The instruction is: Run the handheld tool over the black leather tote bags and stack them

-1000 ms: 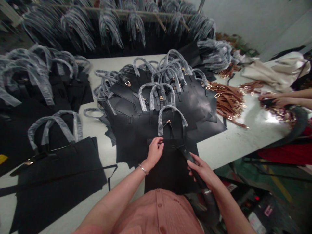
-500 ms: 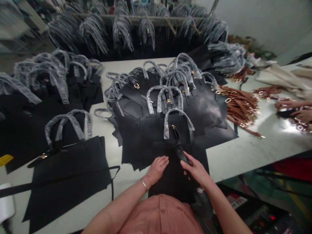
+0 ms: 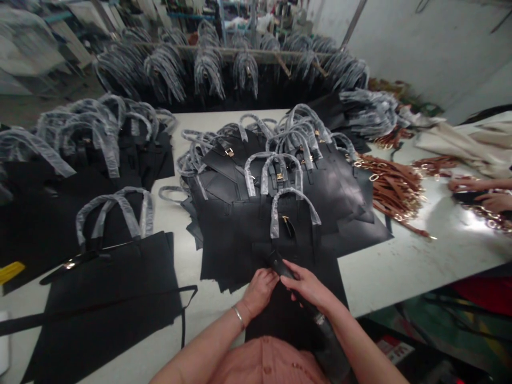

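A black leather bag panel (image 3: pixel 332 272) with a plastic-wrapped handle (image 3: pixel 296 194) lies in front of me, its lower end close to my body. My left hand (image 3: pixel 262 288) rests on it, fingers together and fairly flat, a metal bangle at the wrist. My right hand (image 3: pixel 304 284) is wrapped round a long black handheld tool (image 3: pixel 277 261); its exact kind I cannot make out. The tool's front end sits just beyond my left fingertips, while its wider rear runs back under my right forearm. Whether the tip touches the panel is unclear.
More black panels with wrapped handles (image 3: pixel 292 130) are piled beyond my hands. Other stacks (image 3: pixel 120 282) lie at left, a black strap across one. Brown straps with gold clasps (image 3: pixel 394 181) lie right, near a co-worker's hands (image 3: pixel 496 202). A loaded rack (image 3: pixel 224 53) stands behind.
My right hand has moved left with the black tool, bringing its front end close to my left fingertips. The whole scene sits lower because the camera has tilted up.
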{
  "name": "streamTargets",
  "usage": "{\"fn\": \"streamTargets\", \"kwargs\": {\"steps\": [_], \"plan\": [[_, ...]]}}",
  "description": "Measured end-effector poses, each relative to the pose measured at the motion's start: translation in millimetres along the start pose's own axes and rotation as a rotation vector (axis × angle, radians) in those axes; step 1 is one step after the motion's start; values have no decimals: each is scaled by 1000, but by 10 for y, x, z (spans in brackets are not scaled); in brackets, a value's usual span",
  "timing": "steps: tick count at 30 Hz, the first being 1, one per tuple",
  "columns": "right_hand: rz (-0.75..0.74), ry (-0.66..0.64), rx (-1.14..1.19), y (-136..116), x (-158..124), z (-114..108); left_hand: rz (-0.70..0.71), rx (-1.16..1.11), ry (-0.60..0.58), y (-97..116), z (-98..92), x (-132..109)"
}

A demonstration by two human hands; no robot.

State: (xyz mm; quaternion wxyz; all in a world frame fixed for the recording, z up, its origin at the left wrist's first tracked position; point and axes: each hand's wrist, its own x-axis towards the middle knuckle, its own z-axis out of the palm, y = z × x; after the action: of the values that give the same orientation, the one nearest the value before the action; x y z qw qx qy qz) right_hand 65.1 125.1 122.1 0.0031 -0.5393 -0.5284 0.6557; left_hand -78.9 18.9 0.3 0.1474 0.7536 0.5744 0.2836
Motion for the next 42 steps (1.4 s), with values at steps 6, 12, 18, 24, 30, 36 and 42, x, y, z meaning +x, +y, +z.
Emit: {"fn": "streamTargets", "kwargs": {"steps": [6, 12, 18, 24, 30, 36, 42], "plan": [[-26, -21, -43, -208, 214, 226, -56, -21, -33, 26, 16, 20], [-124, 11, -95, -376, 417, 363, -62, -13, -22, 4, 80, 12], [-163, 32, -163, -294, 352, 405, -111, -60, -68, -2, 88, 20], [-261, 108, -208, -417, 512, 591, -118, -38, -63, -22, 156, 10], [-247, 101, -224, -244, 130, 429, -153, -83, -44, -12, 165, -13], [-227, 124, -207, -242, 202, 522, -169, -62, -56, 9, 117, 13], [-260, 250, -99, -444, 241, 418, -77, -17, -31, 14, 65, 7]]}}
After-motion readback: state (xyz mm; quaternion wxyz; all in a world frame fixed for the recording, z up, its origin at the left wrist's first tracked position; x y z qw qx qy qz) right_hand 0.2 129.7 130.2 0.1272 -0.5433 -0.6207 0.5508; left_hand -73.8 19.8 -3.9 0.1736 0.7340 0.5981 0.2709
